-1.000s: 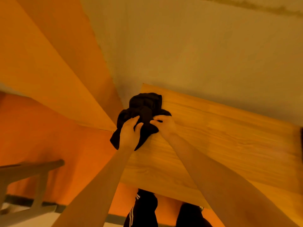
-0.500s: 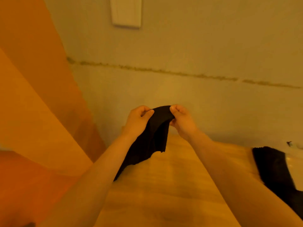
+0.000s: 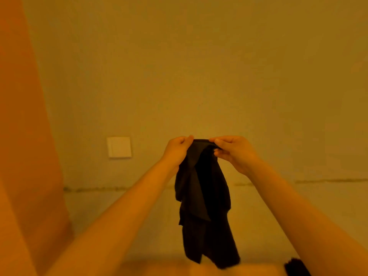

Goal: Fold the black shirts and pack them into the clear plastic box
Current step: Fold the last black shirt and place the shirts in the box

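A black shirt [image 3: 203,206] hangs bunched in the air in front of the wall, its lower end just above the wooden table [image 3: 169,268]. My left hand [image 3: 178,149] pinches its top edge from the left. My right hand [image 3: 232,151] pinches the same edge from the right, close beside the left. More black cloth [image 3: 296,267] lies at the bottom right on the table, partly hidden by my right forearm. The clear plastic box is out of view.
A plain wall fills most of the view, with a white light switch [image 3: 119,147] left of my hands. An orange curtain or panel [image 3: 25,136] runs down the left side.
Both hands have lifted the shirt from the table and raised it high, so it now hangs down. My view has tilted up toward the wall.
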